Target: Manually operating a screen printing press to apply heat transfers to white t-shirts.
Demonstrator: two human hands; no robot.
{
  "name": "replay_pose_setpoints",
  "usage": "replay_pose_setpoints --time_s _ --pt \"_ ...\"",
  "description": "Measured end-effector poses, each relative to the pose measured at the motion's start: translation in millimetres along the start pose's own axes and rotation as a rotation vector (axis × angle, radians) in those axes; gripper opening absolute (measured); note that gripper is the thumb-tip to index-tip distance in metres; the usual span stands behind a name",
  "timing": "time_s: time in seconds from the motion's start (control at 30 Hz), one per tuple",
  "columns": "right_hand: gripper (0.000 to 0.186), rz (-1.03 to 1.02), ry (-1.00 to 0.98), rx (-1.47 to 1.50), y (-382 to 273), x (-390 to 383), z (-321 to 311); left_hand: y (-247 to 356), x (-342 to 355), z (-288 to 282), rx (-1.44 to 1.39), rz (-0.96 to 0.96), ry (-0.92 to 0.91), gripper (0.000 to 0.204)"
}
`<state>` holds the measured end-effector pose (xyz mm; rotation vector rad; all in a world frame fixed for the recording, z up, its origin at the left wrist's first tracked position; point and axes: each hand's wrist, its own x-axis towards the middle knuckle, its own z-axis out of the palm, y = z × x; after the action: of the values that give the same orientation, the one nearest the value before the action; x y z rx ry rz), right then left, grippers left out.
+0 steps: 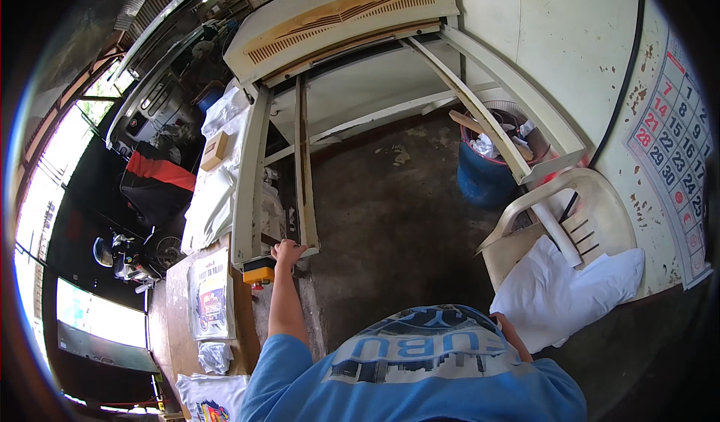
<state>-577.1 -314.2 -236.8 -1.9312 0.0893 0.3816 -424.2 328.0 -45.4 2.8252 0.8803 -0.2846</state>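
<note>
Head view shows me the left hand curled over the near end of a long, open, cream-painted metal frame, apparently closed on its edge just above a small yellow box. To manage this end well, I judge the grip should be firm and square on the metal, fingers clear of the box, wrist straight, with any push or pull eased along the rail so nothing twists. The frame lies ahead of the person: its left side runs away from the left hand to a rust-stained, vented cream hood, while its right side ends apart from both hands. I see the right hand only in part, beside the blue shirt and near a crumpled white cloth on a cream plastic chair; whether it is spread or pinching anything, I cannot tell.
</note>
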Motion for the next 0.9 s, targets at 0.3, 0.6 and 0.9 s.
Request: replay_pose_setpoints --time_s 0.3,0.6,0.9 --pt "0.024 0.015 0.013 0.137 1.7 26.1 2.6 -4.9 5.8 4.7 0.006 0.0 0.0 0.055" --pt "0.025 -0.093 -0.027 -0.009 37.5 19.2 -11.8 -9.0 1.3 9.3 -0.019 0.034 0.098 0.053" --pt "0.025 -0.154 -0.053 -0.151 33.2 21.9 -14.7 -4.8 2.0 5.0 -0.005 0.022 0.06 0.051"
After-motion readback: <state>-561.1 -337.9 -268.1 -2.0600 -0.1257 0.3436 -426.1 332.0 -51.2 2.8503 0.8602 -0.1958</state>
